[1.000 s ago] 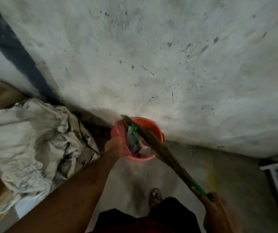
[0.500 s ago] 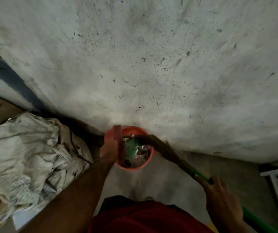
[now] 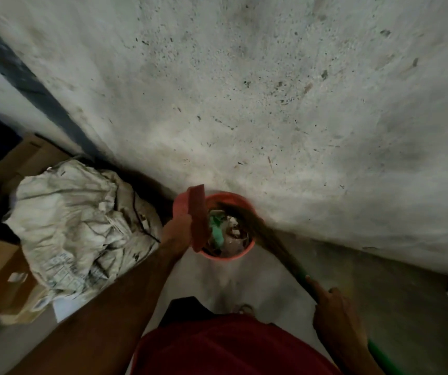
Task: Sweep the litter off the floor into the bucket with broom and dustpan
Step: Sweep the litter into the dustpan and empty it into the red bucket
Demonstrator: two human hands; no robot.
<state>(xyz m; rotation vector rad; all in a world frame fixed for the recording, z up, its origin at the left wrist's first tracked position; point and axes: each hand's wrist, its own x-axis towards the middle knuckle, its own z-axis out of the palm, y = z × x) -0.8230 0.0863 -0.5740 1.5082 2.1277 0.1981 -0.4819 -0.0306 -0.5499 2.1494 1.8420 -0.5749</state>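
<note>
Both hands are working: left hand [image 3: 177, 229] gripping the dustpan [image 3: 197, 218] tipped over the bucket [image 3: 240, 253], right hand [image 3: 335, 315] clasping the broom [image 3: 266, 234], litter [image 3: 224, 234] mostly lying inside, emptying nearly finishing

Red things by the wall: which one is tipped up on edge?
The red plastic dustpan, gripped by the left hand over the upright, round red plastic bucket.

The left hand [image 3: 177, 231] reaches forward at the end of a long outstretched arm, fingers curled in a grip — the right hand [image 3: 335, 319] stays low and near, fingers wrapped, forefinger extended.
</note>
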